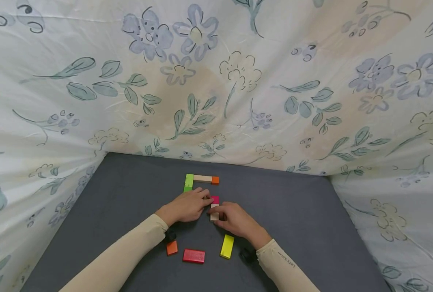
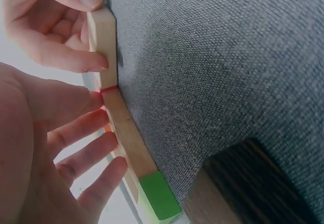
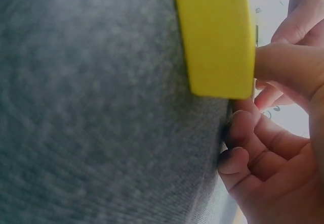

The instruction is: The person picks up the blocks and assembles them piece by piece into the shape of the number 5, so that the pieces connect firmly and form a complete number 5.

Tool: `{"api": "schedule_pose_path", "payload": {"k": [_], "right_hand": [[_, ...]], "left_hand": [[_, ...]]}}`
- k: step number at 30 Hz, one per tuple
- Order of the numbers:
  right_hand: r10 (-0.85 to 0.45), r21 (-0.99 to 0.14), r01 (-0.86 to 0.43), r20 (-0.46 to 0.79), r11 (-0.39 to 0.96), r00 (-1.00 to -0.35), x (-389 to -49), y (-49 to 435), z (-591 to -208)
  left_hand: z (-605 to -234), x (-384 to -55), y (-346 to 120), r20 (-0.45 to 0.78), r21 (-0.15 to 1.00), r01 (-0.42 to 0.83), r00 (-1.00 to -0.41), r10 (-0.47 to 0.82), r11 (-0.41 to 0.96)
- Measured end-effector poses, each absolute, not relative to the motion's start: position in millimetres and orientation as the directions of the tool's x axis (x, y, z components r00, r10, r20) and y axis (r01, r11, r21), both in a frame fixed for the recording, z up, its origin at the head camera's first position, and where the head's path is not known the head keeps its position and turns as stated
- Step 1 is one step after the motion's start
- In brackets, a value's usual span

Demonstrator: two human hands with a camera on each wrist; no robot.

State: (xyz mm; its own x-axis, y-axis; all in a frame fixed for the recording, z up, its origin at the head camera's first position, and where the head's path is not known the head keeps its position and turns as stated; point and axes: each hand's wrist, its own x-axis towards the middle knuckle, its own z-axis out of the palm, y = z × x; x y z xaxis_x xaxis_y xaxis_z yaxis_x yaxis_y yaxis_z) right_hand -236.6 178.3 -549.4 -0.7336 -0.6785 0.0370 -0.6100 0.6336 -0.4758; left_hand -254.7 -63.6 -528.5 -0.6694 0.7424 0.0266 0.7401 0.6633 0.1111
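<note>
My right hand pinches a plain wooden block at its two ends, thumb on one and a finger on the other. This block lies on the grey surface, end to end with a pink block. My left hand reaches in from the left, its fingertips right at the pink block and its fingers spread fairly straight. Behind the left hand, green blocks form one side of a corner. A plain wooden bar and an orange block continue from them to the right.
In front of the hands lie an orange block, a red block and a yellow block. A dark, streaked block stands close by in the left wrist view. Flowered cloth walls the back and sides.
</note>
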Motion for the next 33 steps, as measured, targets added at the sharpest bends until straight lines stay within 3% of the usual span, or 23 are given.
{"api": "schedule_pose_path", "payload": {"k": [22, 33], "right_hand": [[-0.66, -0.551, -0.561, 0.024, 0.618, -0.751, -230, 191, -541], [-0.601, -0.572, -0.535, 0.09, 0.622, -0.795, -231, 204, -531]], "left_hand": [[-530, -254, -53, 0.01, 0.036, 0.72, -0.694, 0.72, 0.693], [-534, -254, -45, 0.039, 0.072, 0.658, -0.753, 0.657, 0.75]]}}
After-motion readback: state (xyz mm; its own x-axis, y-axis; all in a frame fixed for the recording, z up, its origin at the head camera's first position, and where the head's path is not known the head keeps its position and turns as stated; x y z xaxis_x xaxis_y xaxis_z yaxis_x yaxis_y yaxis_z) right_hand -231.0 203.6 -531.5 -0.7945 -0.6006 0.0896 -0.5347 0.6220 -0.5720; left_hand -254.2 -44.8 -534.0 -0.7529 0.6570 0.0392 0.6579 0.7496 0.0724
